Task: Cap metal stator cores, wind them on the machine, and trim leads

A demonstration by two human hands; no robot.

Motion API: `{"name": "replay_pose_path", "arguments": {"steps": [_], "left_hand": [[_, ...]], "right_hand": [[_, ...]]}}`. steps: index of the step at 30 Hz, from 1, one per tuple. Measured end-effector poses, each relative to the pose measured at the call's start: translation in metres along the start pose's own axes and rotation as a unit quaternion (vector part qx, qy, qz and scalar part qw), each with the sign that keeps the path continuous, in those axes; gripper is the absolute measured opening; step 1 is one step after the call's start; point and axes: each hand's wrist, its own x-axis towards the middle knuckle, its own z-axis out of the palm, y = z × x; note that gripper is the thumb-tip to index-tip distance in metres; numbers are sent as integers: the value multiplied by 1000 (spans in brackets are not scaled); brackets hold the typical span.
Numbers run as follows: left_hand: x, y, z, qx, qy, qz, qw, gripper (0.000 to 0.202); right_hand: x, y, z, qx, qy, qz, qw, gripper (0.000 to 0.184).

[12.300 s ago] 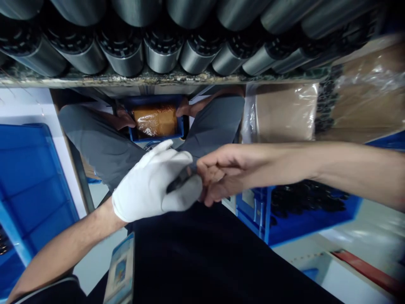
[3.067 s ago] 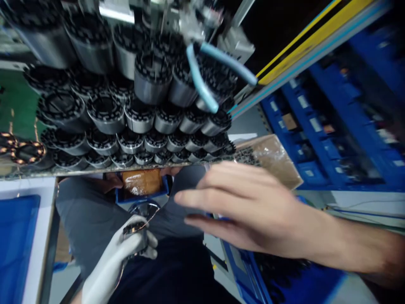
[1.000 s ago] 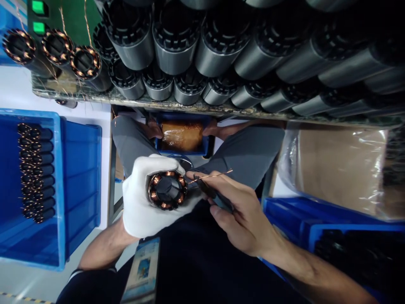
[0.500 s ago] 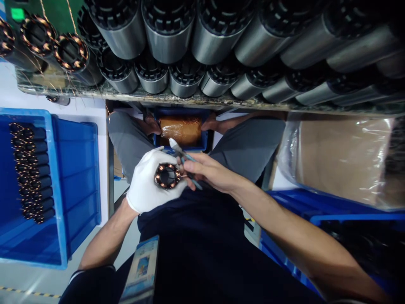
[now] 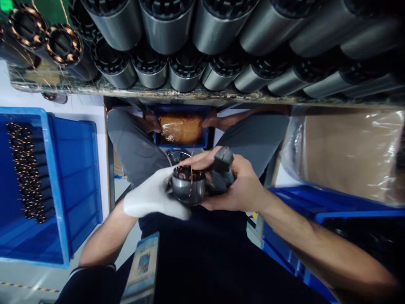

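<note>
My left hand [image 5: 152, 197], in a white glove, is closed around a short metal stator [image 5: 188, 188] with copper windings showing at its top. My right hand [image 5: 236, 185] is bare and wrapped around grey-handled pliers [image 5: 221, 169], with its fingers also resting against the stator's right side. Both hands meet over my dark lap, just below the bench edge. A thin copper wire stands up from the windings.
Rows of grey metal stators [image 5: 177, 55] lie stacked on the bench [image 5: 202, 98] above. A blue crate [image 5: 79, 169] with wound parts sits left; another blue crate [image 5: 316, 211] right. A plastic-wrapped carton [image 5: 341, 156] is far right. A person in grey trousers [image 5: 133, 143] holds a blue bin [image 5: 182, 126].
The stator has turned from end-on to side-on in my gloved hand. My right hand has shifted its grip on the pliers and closed in against the stator.
</note>
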Motion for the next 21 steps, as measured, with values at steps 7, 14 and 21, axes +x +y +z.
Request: {"name": "replay_pose_path", "arguments": {"steps": [7, 14, 21], "left_hand": [[16, 16, 14, 59, 37, 68, 995, 41], [14, 25, 16, 155, 47, 65, 985, 32], [12, 22, 21, 177, 74, 67, 979, 29]], "right_hand": [[-11, -49, -28, -252, -98, -26, 962, 53], [-20, -80, -42, -418, -190, -22, 888, 70], [-24, -78, -49, -482, -188, -49, 854, 69]]}}
